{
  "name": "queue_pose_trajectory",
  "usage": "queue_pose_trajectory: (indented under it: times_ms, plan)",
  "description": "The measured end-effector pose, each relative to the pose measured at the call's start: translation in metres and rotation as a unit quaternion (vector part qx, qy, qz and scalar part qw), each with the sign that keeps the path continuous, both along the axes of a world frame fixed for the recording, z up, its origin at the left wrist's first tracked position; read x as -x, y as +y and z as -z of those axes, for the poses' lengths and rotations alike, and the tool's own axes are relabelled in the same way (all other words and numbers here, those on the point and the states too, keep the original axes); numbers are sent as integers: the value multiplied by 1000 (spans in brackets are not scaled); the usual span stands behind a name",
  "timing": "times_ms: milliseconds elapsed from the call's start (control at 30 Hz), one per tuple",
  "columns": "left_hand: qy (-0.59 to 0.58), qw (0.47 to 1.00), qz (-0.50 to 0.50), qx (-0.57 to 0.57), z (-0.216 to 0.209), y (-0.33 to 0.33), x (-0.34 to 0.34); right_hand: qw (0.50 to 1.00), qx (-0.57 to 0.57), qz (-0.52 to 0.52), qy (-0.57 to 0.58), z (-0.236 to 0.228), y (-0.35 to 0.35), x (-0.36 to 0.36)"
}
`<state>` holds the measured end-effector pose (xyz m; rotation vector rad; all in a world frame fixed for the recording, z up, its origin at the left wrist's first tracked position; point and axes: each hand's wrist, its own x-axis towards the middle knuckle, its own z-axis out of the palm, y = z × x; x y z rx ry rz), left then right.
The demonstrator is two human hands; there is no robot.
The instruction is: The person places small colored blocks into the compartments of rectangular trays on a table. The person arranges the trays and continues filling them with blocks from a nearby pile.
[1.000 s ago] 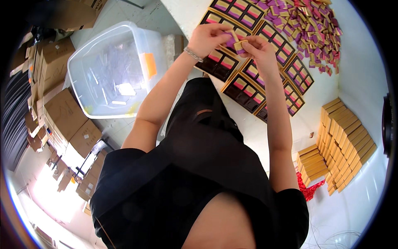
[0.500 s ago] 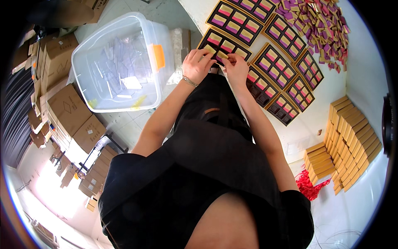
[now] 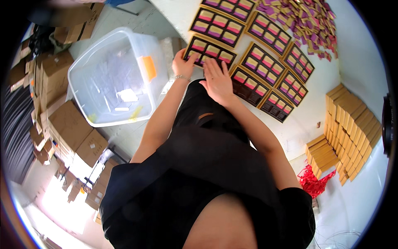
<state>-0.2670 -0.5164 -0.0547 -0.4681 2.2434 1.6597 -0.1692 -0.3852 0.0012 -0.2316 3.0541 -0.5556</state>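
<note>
A dark tray with a gold edge [image 3: 214,44] lies on the near edge of the white table, with pink, purple and gold wrapped pieces in its compartments. My left hand [image 3: 182,67] grips its left end, thumb over the top and fingers at the outer side. Flat and outstretched, my right hand [image 3: 217,82] rests over the near row and covers part of it. Just right of it, another tray [image 3: 245,92] holds wrapped pieces in some compartments, while several others are dark and unfilled. A smaller tray [image 3: 273,110] beyond it also has unfilled compartments.
Several filled trays [image 3: 263,64] stand close together farther back. A loose heap of wrapped pieces [image 3: 304,27] lies behind them. Gold boxes [image 3: 352,130] are stacked at right, beside red shreds [image 3: 313,182]. A clear plastic bin [image 3: 112,79] and cardboard boxes [image 3: 68,120] stand at left.
My right hand has gone from pinching a wrapped piece to lying flat over the near row. My left hand has moved from the pieces to the tray's left end. The whole view has shifted slightly.
</note>
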Motion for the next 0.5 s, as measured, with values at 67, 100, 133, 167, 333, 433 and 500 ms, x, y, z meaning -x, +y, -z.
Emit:
queue_pose_trajectory:
  times_ms: [67,100,133,167,333,433,500]
  plan:
    - [4,1000,2,-6,-3,0,-2,1000,16,-18,15,3,8,2]
    - [0,1000,8,-9,-2,-2,-1,999,23,-30,17,0,12,3]
    - [-4,1000,15,-12,-1,-2,-1,998,30,-43,18,-2,18,5]
    - [-16,999,20,-28,-1,-4,-1,996,55,-48,51,-2,25,8]
    - [-28,997,45,-63,5,-10,0,957,58,275,71,-22,168,91]
    - [-58,993,71,-69,6,-4,4,913,-81,305,258,21,284,138]
    - [-70,992,67,-78,4,-4,1,916,-155,308,204,29,307,160]
